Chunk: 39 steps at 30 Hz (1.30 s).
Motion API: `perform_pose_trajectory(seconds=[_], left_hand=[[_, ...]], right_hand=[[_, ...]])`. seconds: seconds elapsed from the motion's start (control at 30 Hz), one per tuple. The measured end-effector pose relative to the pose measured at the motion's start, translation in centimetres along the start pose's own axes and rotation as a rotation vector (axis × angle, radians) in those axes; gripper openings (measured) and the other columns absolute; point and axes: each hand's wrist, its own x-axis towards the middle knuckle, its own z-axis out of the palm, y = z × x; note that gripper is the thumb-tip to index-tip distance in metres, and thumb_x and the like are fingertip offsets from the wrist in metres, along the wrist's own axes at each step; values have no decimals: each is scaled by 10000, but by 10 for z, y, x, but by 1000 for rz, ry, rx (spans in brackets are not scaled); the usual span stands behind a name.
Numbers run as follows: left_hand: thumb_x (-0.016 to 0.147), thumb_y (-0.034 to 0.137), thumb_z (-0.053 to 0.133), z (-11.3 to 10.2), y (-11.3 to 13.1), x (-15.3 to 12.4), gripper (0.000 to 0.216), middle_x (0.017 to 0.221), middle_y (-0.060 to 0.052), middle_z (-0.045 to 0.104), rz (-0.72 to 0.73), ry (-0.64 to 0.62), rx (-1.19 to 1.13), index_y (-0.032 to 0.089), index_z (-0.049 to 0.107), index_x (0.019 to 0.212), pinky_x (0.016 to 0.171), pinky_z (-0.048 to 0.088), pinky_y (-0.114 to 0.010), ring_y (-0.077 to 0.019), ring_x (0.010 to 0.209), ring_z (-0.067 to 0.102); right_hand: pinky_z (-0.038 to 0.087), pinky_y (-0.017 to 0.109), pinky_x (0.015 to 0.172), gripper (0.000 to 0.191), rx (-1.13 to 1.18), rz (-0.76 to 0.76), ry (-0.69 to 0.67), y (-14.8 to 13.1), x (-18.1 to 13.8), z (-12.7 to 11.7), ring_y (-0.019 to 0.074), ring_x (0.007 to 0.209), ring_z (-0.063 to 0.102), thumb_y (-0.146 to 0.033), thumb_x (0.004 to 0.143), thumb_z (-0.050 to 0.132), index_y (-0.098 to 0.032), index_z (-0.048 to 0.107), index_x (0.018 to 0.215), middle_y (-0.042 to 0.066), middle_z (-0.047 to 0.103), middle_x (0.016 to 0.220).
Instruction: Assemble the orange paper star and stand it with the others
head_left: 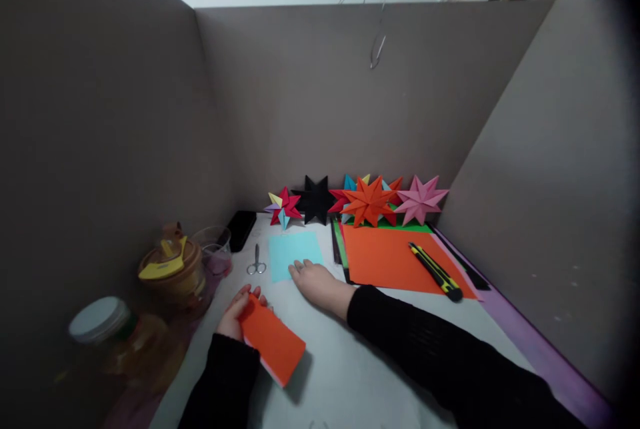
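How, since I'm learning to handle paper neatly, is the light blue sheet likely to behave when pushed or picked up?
The light blue sheet lies flat and looks thin, so it is probably light and fairly floppy when lifted by one edge. With the right hand at its near edge, a forward push might slide or buckle it.

From head height, the view faces forward and down at the tabletop [350, 375], apparently close.

left hand [241, 314] curled, right hand [316, 282] palm-down
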Motion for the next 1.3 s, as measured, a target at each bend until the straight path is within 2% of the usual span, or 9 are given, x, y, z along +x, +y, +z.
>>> perform_pose_trajectory(seconds=[0.1, 0.2, 0.37, 0.47, 0.6, 0.8, 0.9, 1.0, 1.3], left_hand=[[651, 93, 603, 8, -1, -8, 199, 765, -29, 663, 98, -64, -11, 188, 558, 820, 634, 543, -428, -183, 592, 641], [612, 83, 638, 15, 3, -15, 232, 753, -1, 651, 205, -97, -66, 195, 545, 792, 629, 550, -371, -164, 610, 638], [637, 217, 695, 26, -3, -27, 237, 823, 2, 633, 253, -167, -41, 214, 559, 831, 662, 535, -357, -166, 684, 631], [643, 325, 702, 31, -19, -41, 459, 1026, -56, 623, 132, -365, -3, 268, 526, 1064, 737, 508, -379, -226, 890, 615], [590, 427, 725, 31, -43, -55, 677, 1049, -114, 613, -18, -579, 131, 218, 472, 1182, 787, 467, -407, -281, 938, 592], [595, 388, 746, 35, -60, -57, 584, 852, -21, 604, 166, -378, 187, 208, 503, 1094, 738, 475, -322, -164, 762, 606], [582, 402, 753, 34, -66, -56, 630, 850, -38, 610, 150, -368, 197, 201, 482, 1114, 779, 479, -360, -206, 841, 616], [575, 359, 771, 30, -68, -54, 699, 897, -64, 627, 121, -411, 208, 206, 435, 1168, 842, 463, -415, -262, 965, 595], [456, 128, 820, 19, -39, -43, 609, 1179, -188, 564, 50, -825, 629, 107, 583, 1016, 922, 400, -503, -371, 1106, 504]], right_hand=[[443, 392, 812, 361, 188, 100, 31, 6, 11, -12, 260, 1050, 503, -35, 804, 398, -112, 498, 1143, 186, 550, 1142], [422, 357, 864, 341, 680, 222, 150, -2, -6, -28, 214, 1084, 500, -201, 879, 388, -160, 455, 1211, 141, 526, 1209], [436, 235, 506, 408, 1528, 277, -276, -37, -64, -39, 118, 549, 579, -418, 797, 519, -135, 505, 1091, 46, 639, 727], [375, 196, 433, 294, 1687, 390, -252, -50, -89, -35, 85, 420, 509, -403, 743, 553, -121, 535, 825, -6, 571, 536], [375, 213, 437, 223, 1676, 487, -141, -59, -112, -33, 88, 411, 481, -365, 767, 480, -146, 486, 810, -13, 551, 539], [414, 353, 844, 535, 1047, 441, 317, -77, -139, -43, 209, 1021, 493, -299, 655, 635, -201, 396, 1123, 94, 487, 1141], [398, 354, 868, 605, 982, 365, 312, -87, -142, -46, 217, 1049, 471, -279, 605, 680, -201, 385, 1127, 86, 470, 1152], [429, 322, 772, 435, 1007, 357, 330, -90, -140, -43, 190, 907, 535, -232, 659, 622, -189, 421, 1043, 65, 538, 1023], [453, 312, 718, 322, 1221, 360, 323, -78, -143, -32, 160, 803, 576, -238, 697, 613, -198, 444, 967, 33, 587, 945]])
